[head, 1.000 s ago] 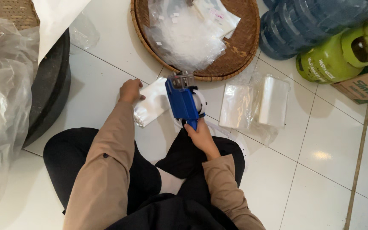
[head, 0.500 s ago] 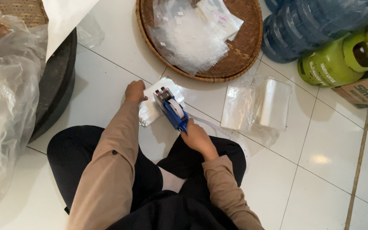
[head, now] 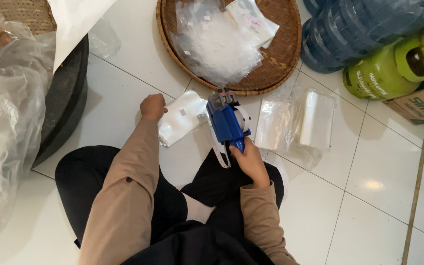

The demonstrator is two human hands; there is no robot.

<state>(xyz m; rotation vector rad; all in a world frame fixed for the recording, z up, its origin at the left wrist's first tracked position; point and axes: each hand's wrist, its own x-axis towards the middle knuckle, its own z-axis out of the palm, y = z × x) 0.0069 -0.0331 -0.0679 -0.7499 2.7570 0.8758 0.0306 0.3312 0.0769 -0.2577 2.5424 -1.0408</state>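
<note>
The right hand (head: 249, 164) is closed around a blue label gun (head: 227, 121). The left hand (head: 152, 107), fingers curled, pins a small plastic pouch (head: 181, 118) on the near floor tiles. A loose hold could let the pouch slide, skewing the label.

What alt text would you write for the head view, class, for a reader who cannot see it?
A seated person's right hand grips a blue label gun while the left hand holds a small clear plastic bag on the white tiled floor. A woven tray of more bags lies ahead.
</note>
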